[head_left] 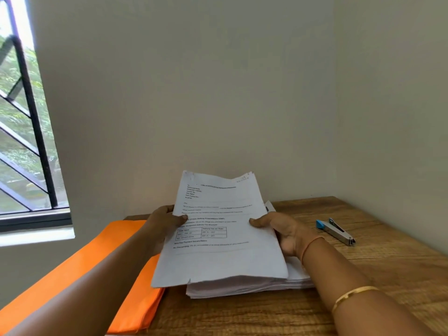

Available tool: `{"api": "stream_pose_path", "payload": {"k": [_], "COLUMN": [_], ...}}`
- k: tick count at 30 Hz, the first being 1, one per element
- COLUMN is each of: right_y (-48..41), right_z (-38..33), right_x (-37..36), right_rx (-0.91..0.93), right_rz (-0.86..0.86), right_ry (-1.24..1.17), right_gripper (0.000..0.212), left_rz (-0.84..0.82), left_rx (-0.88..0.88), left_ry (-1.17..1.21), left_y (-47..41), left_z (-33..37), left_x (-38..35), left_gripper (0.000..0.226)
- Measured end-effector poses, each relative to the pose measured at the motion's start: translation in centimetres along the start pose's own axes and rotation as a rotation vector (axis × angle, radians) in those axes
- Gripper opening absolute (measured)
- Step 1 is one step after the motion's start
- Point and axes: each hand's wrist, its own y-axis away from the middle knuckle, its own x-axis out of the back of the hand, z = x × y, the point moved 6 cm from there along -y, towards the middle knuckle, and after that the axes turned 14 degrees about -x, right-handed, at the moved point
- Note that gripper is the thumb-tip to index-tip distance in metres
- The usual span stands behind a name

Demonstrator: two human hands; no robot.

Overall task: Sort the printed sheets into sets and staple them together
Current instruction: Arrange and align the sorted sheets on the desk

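Observation:
Both hands hold up a thin set of printed sheets, tilted towards me, its top page showing text and a small table. My left hand grips the set's left edge with the thumb on the page. On the right edge my right hand grips it, thumb on top and fingers behind. Under the lifted sheets lies a thick stack of white paper on the wooden table. A silver stapler with a blue end lies to the right, apart from both hands.
An orange folder or cloth covers the table's left part and hangs over its edge. Walls close in behind and on the right. A barred window is at the left.

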Motion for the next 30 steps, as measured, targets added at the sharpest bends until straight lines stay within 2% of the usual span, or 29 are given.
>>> {"api": "stream_pose_path", "payload": {"k": [2, 3, 7, 9, 12, 15, 20, 23, 25, 30], "right_y": [-0.1, 0.0, 0.7, 0.8, 0.6, 0.8, 0.7, 1.0, 0.9, 0.7], "right_z": [0.0, -0.1, -0.7, -0.6, -0.3, 0.0, 0.2, 0.2, 0.1, -0.1], "right_x": [0.1, 0.1, 0.8, 1.3, 1.8, 1.8, 2.0, 1.9, 2.0, 2.0], "right_rx": [0.006, 0.015, 0.034, 0.029, 0.003, -0.022, -0.022, -0.011, -0.008, 0.006], "right_rz": [0.043, 0.068, 0.17, 0.215, 0.27, 0.319, 0.342, 0.339, 0.335, 0.32], "right_ry": [0.023, 0.036, 0.077, 0.1, 0.166, 0.233, 0.278, 0.268, 0.255, 0.23], "right_gripper": [0.015, 0.014, 0.014, 0.011, 0.015, 0.018, 0.033, 0.033, 0.032, 0.024], "left_rz": [-0.02, -0.018, 0.119, 0.065, -0.124, -0.199, -0.214, -0.175, -0.126, -0.039], "left_rx": [0.003, -0.027, -0.106, -0.049, 0.064, 0.105, 0.143, 0.173, 0.164, 0.154], "left_ry": [-0.03, -0.117, -0.379, -0.481, -0.654, -0.694, -0.656, -0.603, -0.641, -0.665], "left_y": [-0.3, -0.4, -0.5, -0.1, 1.4, 2.2, 2.3, 1.9, 1.6, 1.8], "left_z": [-0.2, -0.1, -0.4, -1.4, -2.0, -2.2, -2.7, -2.6, -2.4, -1.9], "left_x": [-0.1, 0.0, 2.2, 3.0, 2.7, 2.6, 2.7, 3.3, 4.0, 4.8], "left_gripper": [0.027, 0.025, 0.015, 0.018, 0.026, 0.035, 0.026, 0.013, 0.021, 0.024]}}
